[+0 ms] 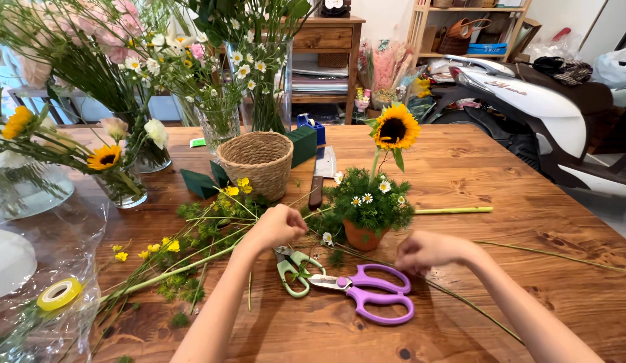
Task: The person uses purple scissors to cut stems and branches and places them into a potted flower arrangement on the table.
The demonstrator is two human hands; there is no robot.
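Note:
My left hand [278,225] is curled over cut green stems [192,259] with small yellow flowers, just above green-handled shears [293,267]. My right hand [426,251] rests fingers-closed on the wooden table [501,175], pinching a thin stem beside purple scissors [367,290]. Between the hands stands a small terracotta pot [362,235] filled with greenery, little daisies and one tall sunflower [396,128].
A woven basket [256,161], green foam blocks [302,144] and a knife [321,176] lie behind the pot. Glass vases of flowers [125,181] crowd the left side. A yellow tape roll [59,294] sits on clear wrap. A white scooter [528,94] stands at the right.

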